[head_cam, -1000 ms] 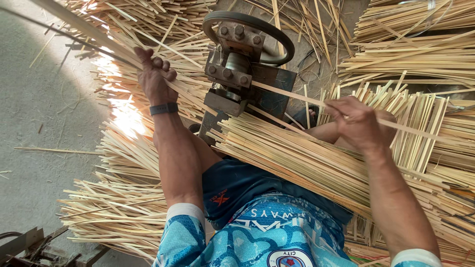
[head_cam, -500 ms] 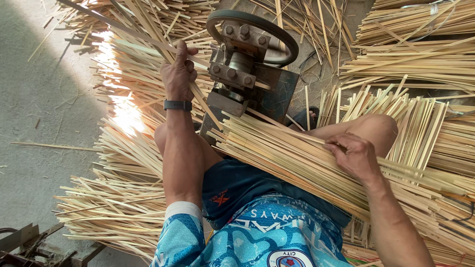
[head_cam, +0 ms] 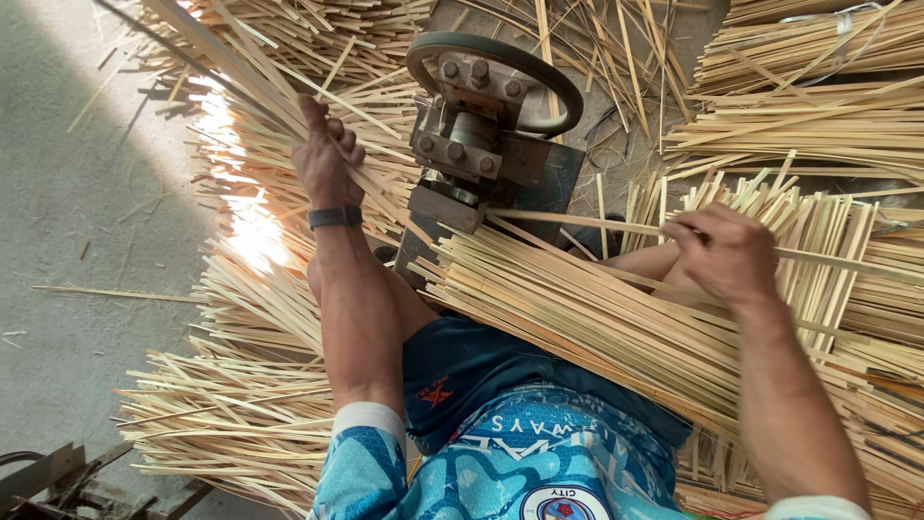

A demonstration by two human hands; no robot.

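Note:
My left hand (head_cam: 325, 154), with a dark band on the wrist, grips a long pale bamboo strip (head_cam: 226, 53) that runs up to the left from the small metal machine (head_cam: 478, 135). My right hand (head_cam: 724, 252) pinches another thin bamboo strip (head_cam: 568, 221) whose near end points into the machine's slot. A thick bundle of bamboo strips (head_cam: 597, 318) lies across my lap between both arms.
Heaps of split bamboo strips (head_cam: 241, 414) cover the floor at left. More bundled strips (head_cam: 818, 106) are stacked at the right and top. A dark wheel (head_cam: 549, 77) tops the machine. Bare grey concrete (head_cam: 87, 289) lies far left, with a metal frame (head_cam: 58, 477) at the bottom corner.
My left hand has pulled its strip up and to the left, away from the machine. My right hand rose from the lap bundle and holds a fresh strip toward the machine.

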